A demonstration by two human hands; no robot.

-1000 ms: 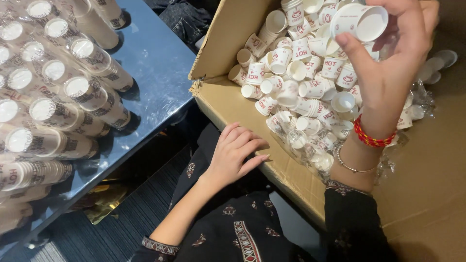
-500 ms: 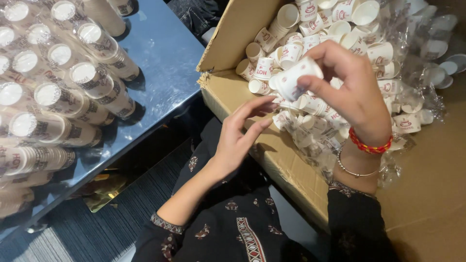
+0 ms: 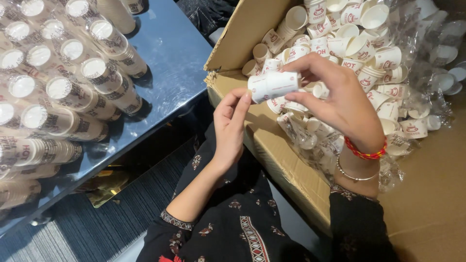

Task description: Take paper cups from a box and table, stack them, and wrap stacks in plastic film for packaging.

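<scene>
From the head view, our right hand (image 3: 340,102) pinches a short stack of paper cups (image 3: 273,85) above the cardboard box (image 3: 252,29); our left hand (image 3: 232,123), fingers loosely open, touches the stack's near end.

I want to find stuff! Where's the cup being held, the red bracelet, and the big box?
paper cup (image 3: 273,85), head view, on its white side wall.
red bracelet (image 3: 366,155), head view, on the band at the wrist.
cardboard box (image 3: 242,34), head view, on its upright brown flap.

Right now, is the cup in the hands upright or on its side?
On its side: the paper cup lies horizontal between right hand fingers, left hand touching its end.
</scene>
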